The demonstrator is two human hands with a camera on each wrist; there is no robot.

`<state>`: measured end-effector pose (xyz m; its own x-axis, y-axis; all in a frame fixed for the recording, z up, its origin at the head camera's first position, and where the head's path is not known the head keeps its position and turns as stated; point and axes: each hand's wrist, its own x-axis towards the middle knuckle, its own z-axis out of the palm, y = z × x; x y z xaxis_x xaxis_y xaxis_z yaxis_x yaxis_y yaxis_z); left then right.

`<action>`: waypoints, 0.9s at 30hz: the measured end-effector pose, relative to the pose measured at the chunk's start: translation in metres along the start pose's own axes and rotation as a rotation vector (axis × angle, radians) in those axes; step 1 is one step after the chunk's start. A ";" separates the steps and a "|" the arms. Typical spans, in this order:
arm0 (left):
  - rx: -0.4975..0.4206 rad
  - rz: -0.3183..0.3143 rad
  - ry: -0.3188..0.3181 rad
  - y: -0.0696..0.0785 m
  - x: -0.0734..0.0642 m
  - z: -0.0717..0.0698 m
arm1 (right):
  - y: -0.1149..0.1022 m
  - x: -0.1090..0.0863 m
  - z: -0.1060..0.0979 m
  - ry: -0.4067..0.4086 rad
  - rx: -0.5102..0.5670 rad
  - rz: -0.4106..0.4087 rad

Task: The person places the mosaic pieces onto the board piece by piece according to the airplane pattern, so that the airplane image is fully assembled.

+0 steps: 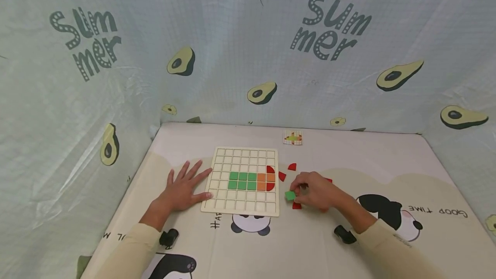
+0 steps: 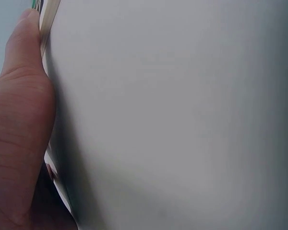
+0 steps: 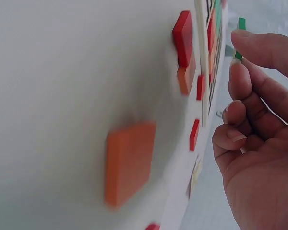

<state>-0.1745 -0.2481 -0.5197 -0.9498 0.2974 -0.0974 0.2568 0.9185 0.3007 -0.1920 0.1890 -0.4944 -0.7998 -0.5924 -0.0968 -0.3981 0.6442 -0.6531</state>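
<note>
A pale grid board (image 1: 240,207) lies on the table. Green square tiles (image 1: 242,180) fill several of its cells in two rows, with orange tiles (image 1: 261,181) to their right and red rounded pieces (image 1: 270,169) at that end. My left hand (image 1: 180,193) lies with fingers spread, its thumb and index finger touching the board's left edge. Right of the board, my right hand (image 1: 315,189) pinches a green square tile (image 1: 290,196) between thumb and fingertips, above the tabletop. The right wrist view shows that tile (image 3: 241,23) edge-on, its other fingers curled in.
Loose red pieces (image 1: 292,166) lie right of the board, some partly hidden by my right hand. In the right wrist view, an orange tile (image 3: 132,163) lies on the table. A small pattern card (image 1: 292,137) is at the back. Fabric walls (image 1: 248,55) surround the table.
</note>
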 end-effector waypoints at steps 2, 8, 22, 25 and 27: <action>-0.007 0.000 -0.001 0.000 0.000 0.000 | -0.004 0.006 0.003 0.005 0.014 0.008; -0.004 -0.004 0.000 0.000 0.000 0.000 | -0.017 0.021 0.012 -0.004 0.064 0.037; -0.005 0.027 0.023 -0.005 0.002 0.004 | -0.039 0.053 0.038 0.040 0.052 -0.018; -0.007 0.013 0.007 -0.006 0.002 0.005 | -0.046 0.060 0.044 0.036 0.060 -0.036; -0.006 0.003 -0.001 -0.007 0.002 0.005 | -0.051 0.064 0.046 0.040 0.063 -0.054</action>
<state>-0.1769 -0.2524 -0.5262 -0.9488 0.3006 -0.0971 0.2589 0.9160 0.3064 -0.2024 0.0957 -0.5022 -0.7956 -0.6050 -0.0309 -0.4130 0.5790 -0.7030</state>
